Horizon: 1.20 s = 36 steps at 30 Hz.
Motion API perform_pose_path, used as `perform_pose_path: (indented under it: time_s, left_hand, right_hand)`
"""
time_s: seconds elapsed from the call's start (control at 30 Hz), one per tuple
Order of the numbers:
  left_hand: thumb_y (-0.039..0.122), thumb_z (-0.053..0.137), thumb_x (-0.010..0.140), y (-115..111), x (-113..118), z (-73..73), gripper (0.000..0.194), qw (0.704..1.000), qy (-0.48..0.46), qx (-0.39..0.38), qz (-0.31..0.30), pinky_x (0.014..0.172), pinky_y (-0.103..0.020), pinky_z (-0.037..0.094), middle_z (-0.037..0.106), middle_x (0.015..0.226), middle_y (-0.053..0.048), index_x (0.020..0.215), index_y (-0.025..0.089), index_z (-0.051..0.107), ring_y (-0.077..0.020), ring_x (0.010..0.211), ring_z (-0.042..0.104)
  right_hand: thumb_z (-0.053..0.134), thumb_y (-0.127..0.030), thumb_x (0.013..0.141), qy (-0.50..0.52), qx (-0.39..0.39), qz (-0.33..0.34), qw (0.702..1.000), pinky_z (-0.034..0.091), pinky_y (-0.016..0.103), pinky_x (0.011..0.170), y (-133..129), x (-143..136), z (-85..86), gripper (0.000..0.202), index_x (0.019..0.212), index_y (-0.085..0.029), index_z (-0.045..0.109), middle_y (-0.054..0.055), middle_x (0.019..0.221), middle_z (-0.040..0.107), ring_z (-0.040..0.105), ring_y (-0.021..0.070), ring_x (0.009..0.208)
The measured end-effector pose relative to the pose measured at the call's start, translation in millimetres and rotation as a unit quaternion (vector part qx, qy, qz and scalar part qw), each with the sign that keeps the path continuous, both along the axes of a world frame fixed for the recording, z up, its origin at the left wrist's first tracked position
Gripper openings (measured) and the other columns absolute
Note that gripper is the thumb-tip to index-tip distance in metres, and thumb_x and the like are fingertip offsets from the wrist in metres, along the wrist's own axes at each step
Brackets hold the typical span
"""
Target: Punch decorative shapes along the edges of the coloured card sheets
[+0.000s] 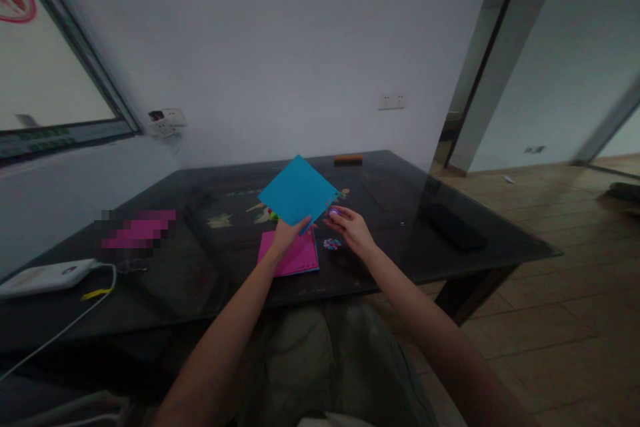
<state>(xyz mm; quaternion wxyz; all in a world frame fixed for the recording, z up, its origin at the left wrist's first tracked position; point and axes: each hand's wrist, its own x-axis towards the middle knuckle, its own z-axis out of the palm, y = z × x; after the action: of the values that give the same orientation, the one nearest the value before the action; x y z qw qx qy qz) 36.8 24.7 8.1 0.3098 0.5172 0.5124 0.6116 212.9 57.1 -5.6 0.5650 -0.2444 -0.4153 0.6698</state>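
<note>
A square blue sheet is held up, turned like a diamond, its lower corner pinched in my left hand. My right hand is closed on a small purple object beside the sheet's right edge. Beneath my left hand, a pink sheet with small dark marks along its lower edge lies on the table, a blue edge showing under it. A small cluster of red, white and blue pieces sits right of the pink sheet. Something green and red shows partly behind the blue sheet.
The dark glossy table carries a brown block at the back and a black flat object at the right. On the left are a blurred-out pink item, a white device with a cable, and a yellow strip.
</note>
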Motion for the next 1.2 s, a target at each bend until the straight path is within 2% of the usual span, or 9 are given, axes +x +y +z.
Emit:
perform_pose_path:
  time_s: [0.13,0.3,0.43,0.7,1.0,1.2]
  left_hand:
    - [0.025,0.072,0.067,1,0,-1.1,0.038,1.000,0.021,-0.002,0.009,0.088,-0.039,0.050,0.071,0.090,-0.011,0.102,0.013,0.062,-0.0242,0.090,0.066]
    - [0.022,0.070,0.070,1,0,-4.6,0.040,0.999,0.042,0.026,0.008,0.094,-0.039,0.045,0.069,0.101,-0.012,0.108,0.015,0.060,-0.0233,0.097,0.064]
    - [0.021,0.070,0.069,1,1,-5.5,0.046,0.998,0.054,0.034,0.009,0.098,-0.039,0.042,0.067,0.107,-0.012,0.113,0.015,0.058,-0.0235,0.106,0.060]
    - [0.023,0.069,0.070,1,1,-7.4,0.047,0.998,0.061,0.035,-0.002,0.100,-0.041,0.039,0.067,0.108,-0.012,0.114,0.015,0.058,-0.0238,0.107,0.059]
    - [0.021,0.070,0.068,-2,4,-2.7,0.050,0.997,0.063,0.034,-0.011,0.105,-0.042,0.034,0.065,0.113,-0.012,0.117,0.015,0.056,-0.0238,0.115,0.054]
    - [0.023,0.071,0.066,-3,6,-4.9,0.055,0.997,0.072,0.029,-0.024,0.107,-0.043,0.031,0.064,0.114,-0.011,0.118,0.018,0.055,-0.0246,0.119,0.050]
  right_hand:
    - [0.083,-0.023,0.054,0.044,-0.013,0.005,0.999,0.056,0.032,0.079,-4,-4,0.3,0.040,0.088,-0.015,0.064,0.005,0.084,0.070,0.069,0.0182,0.075]
    - [0.082,-0.022,0.055,0.064,0.004,0.012,0.998,0.056,0.031,0.077,-10,-4,1.6,0.034,0.084,-0.016,0.065,0.005,0.085,0.071,0.069,0.0190,0.081]
    - [0.082,-0.023,0.056,0.067,0.008,0.013,0.998,0.056,0.031,0.075,-13,-5,2.8,0.033,0.084,-0.016,0.065,0.005,0.086,0.070,0.068,0.0188,0.080]
    - [0.082,-0.023,0.054,0.072,0.000,0.012,0.997,0.056,0.032,0.073,-15,-6,5.7,0.033,0.082,-0.016,0.066,0.004,0.082,0.070,0.068,0.0181,0.076]
    - [0.082,-0.022,0.054,0.059,0.002,0.011,0.998,0.056,0.030,0.071,-16,-6,5.1,0.034,0.083,-0.016,0.064,0.002,0.080,0.068,0.067,0.0155,0.073]
    - [0.083,-0.018,0.049,0.066,-0.015,-0.018,0.998,0.056,0.030,0.068,-14,-9,1.9,0.039,0.080,-0.018,0.058,-0.001,0.076,0.065,0.064,0.0133,0.069]
